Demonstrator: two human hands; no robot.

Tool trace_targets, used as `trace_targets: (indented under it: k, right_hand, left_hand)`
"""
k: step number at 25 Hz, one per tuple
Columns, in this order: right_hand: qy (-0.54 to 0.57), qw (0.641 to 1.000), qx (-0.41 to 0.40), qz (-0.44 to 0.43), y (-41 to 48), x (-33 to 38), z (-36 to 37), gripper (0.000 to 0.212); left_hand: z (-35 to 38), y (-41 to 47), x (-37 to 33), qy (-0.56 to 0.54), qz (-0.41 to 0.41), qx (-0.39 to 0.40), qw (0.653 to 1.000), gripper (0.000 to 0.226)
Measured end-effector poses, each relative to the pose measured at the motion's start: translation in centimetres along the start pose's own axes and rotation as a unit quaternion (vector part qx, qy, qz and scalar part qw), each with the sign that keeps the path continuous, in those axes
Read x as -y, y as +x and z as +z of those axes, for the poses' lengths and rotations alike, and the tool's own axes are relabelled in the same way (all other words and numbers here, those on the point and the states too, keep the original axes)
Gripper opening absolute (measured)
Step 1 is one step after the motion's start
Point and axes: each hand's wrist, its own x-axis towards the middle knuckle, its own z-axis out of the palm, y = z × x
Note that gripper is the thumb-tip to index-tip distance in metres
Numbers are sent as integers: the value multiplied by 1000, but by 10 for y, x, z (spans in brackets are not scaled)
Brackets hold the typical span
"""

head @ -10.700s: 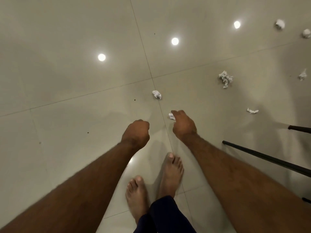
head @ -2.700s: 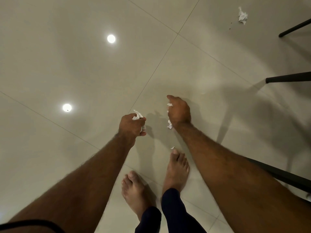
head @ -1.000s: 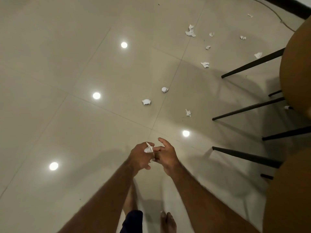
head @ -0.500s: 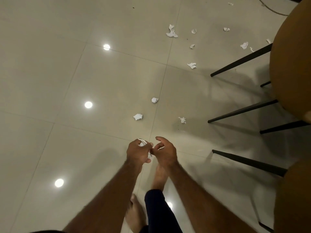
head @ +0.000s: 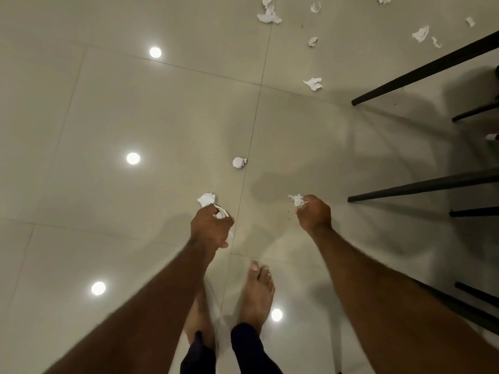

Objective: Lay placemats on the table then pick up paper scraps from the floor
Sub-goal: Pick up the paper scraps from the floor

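A: What is hidden or cut off?
B: The palm of the left hand (head: 212,226) is turned away. It is clenched on white scraps (head: 221,213), of which only edges are seen at the knuckles. The chair legs (head: 421,70) are cut off by the right edge, and the seats are out of frame. The left foot (head: 198,319) is blurred and partly covered by the left forearm.

A: And the right hand (head: 314,214)?
B: It is curled, with a scrap (head: 297,200) at its fingertips. Whether that scrap is gripped or only touched cannot be told.

A: Where is the remaining paper?
B: All of it is on the floor (head: 108,117). One scrap (head: 206,198) is seen just beyond the left hand, and a ball (head: 239,162) farther on by the tile joint. More pieces (head: 313,84) are scattered toward the top, near the chair legs. A white bit (head: 492,136) at the right edge is too small to be identified.

A: Anything else?
B: The right foot (head: 258,298) is planted between the forearms. Light spots (head: 132,158) are reflected in the tiles.
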Motion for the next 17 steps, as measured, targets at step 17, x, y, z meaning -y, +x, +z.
trace_targets:
  k: [17]
  right_hand:
    - [-4, 999, -12, -48, 61, 24, 82, 61]
  left_hand:
    - [2, 106, -2, 76, -2, -84, 994, 11]
